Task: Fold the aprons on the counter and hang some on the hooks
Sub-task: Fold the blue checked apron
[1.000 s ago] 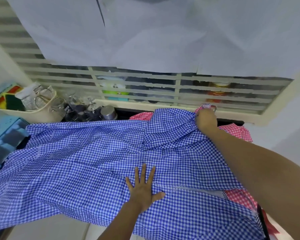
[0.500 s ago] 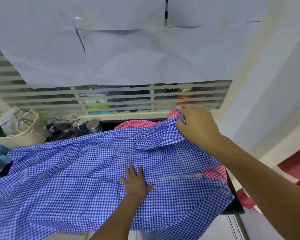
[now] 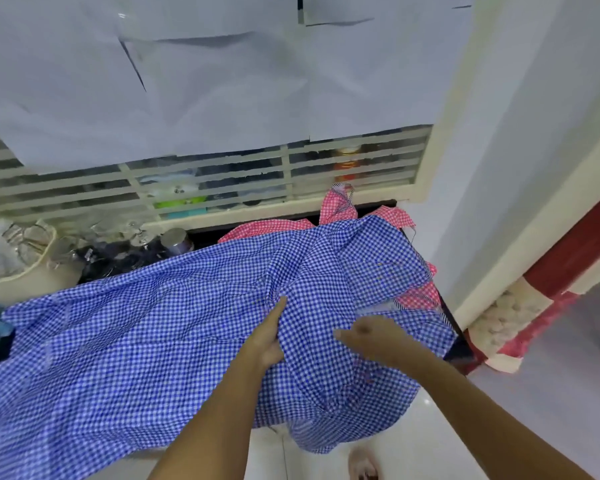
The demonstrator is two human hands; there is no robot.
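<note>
We see the blue apron (image 3: pixel 146 341) spread wide over the counter (image 3: pixel 460 346). It runs from the left edge of the frame to the centre right, and its near hem hangs over the front edge at lower centre. Beneath it lies a red apron (image 3: pixel 267 228), which shows at upper centre and again at the blue cloth's right edge; one of its straps rises against the grille (image 3: pixel 222 174).

At the centre of the frame the left hand (image 3: pixel 265 341) pinches a raised fold of the blue apron. One digit lies straight along the top of the fold and the others go under the cloth. Just right of it, the right hand (image 3: pixel 373 337) sits on the same apron with its fingers curled. It is blurred, so we cannot tell whether it holds any cloth.

At the left edge a cream basin (image 3: pixel 28 277) holds glassware, and a steel cup (image 3: pixel 175 239) stands right of it. White paper (image 3: pixel 205 81) covers the upper part of the grille.
</note>
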